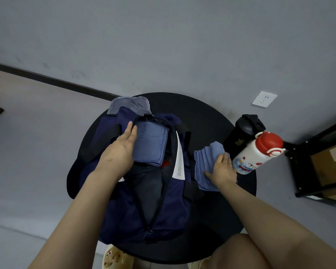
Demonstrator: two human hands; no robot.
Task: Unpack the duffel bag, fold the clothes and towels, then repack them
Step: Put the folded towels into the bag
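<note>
Repacking looks under way, judging by how things lie. Navy duffel bag [136, 191] sits unzipped on the round black table [217, 214], mouth gaping toward the camera. 1 folded blue towel [150, 144], lettered "YOGA", rests in the far end of the opening, on top of dark contents I cannot make out. Left hand [120, 150] lies on the towel's left edge, fingers straight and together, pressing or steadying it; no curl round it that I can see. A white printed tag [178, 160] hangs along the bag's right rim.

Second blue towel [206, 164] lies folded on the table just right of the bag. Right hand [222, 169] rests on it, fingers spread and mostly flat; whether the thumb or fingertips hook its edge I cannot tell.

Black bottle [244, 133] and white bottle with red cap [258, 154] stand at the table's right edge, the white one touching or nearly touching the second towel.

Judgement: unpacking and folding appear finished for these 2 towels. Left to do: put the second towel in, settle the load, zip the bag. Whether any clothes are outstanding cannot be told.
</note>
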